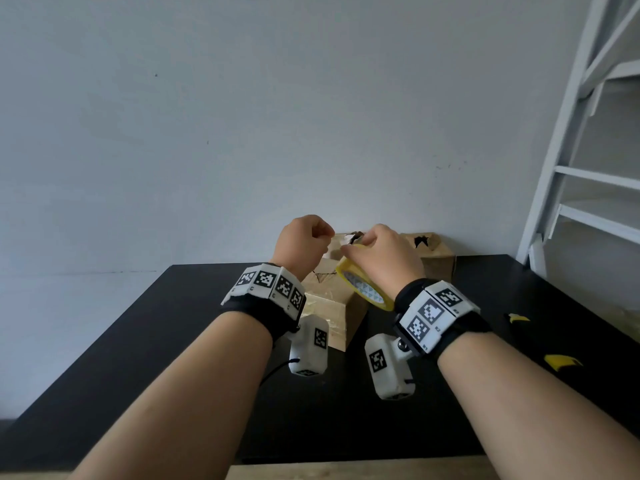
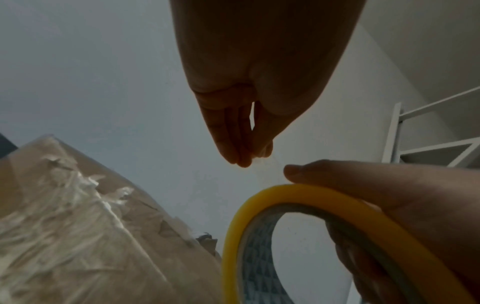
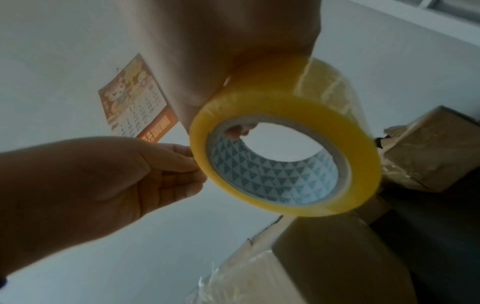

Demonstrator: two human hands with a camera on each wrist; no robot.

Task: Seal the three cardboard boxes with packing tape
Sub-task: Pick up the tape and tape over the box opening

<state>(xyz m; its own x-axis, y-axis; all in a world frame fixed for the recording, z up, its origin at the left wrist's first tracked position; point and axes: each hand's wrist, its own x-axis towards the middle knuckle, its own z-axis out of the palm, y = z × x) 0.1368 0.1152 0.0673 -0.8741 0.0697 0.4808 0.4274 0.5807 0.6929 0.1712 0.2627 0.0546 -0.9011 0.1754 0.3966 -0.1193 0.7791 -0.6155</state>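
Note:
My right hand grips a yellow roll of clear packing tape, with the thumb through its patterned core. My left hand is just left of the roll, fingertips pinched on the thin free end of the tape. Both hands hover above a cardboard box whose top carries wrinkled clear tape. A second box with a torn top stands at the back right against the wall. Part of a third box shows behind my hands.
The boxes stand on a black table against a pale wall. Two yellow-and-black objects lie at the table's right edge. A white metal ladder frame rises at the right. A calendar hangs on the wall.

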